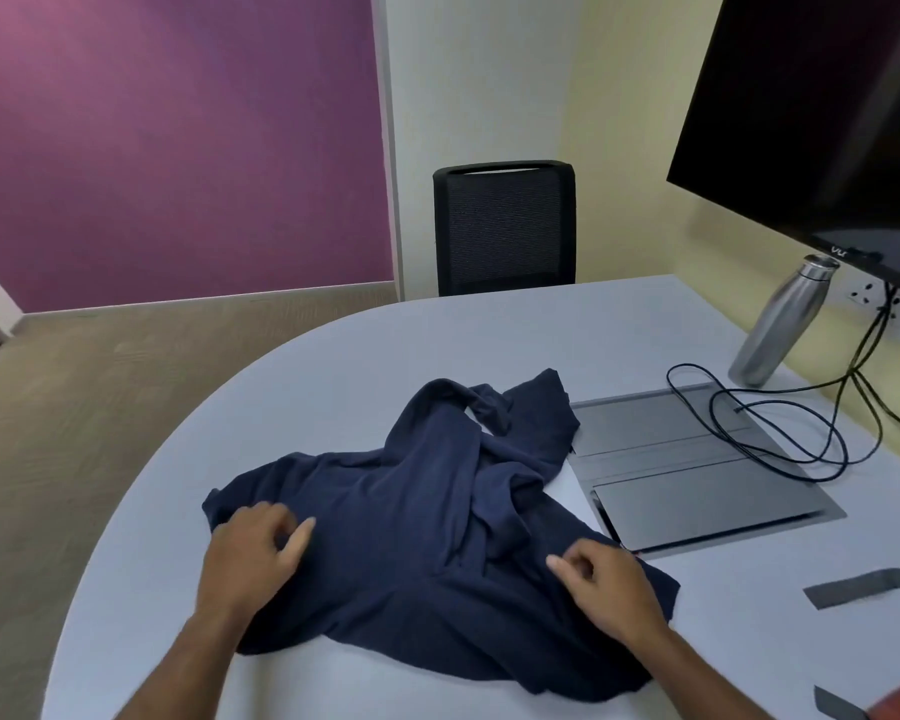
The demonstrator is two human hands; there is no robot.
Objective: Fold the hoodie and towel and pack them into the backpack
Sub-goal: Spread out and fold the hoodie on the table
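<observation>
Navy hoodie (427, 517) crumpled on table (489, 330); left hand (250, 550), right hand (606, 582) fingers curled, pinching fabric

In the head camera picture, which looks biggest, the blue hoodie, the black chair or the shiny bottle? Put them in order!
As they look here:
1. Blue hoodie, the biggest, though it also lies nearest the camera.
2. Black chair, only its back showing.
3. Shiny bottle, the smallest.

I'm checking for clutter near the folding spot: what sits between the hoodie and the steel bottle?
In the head view, between hoodie and steel bottle: the grey hatch panel and looped black cable.
</observation>
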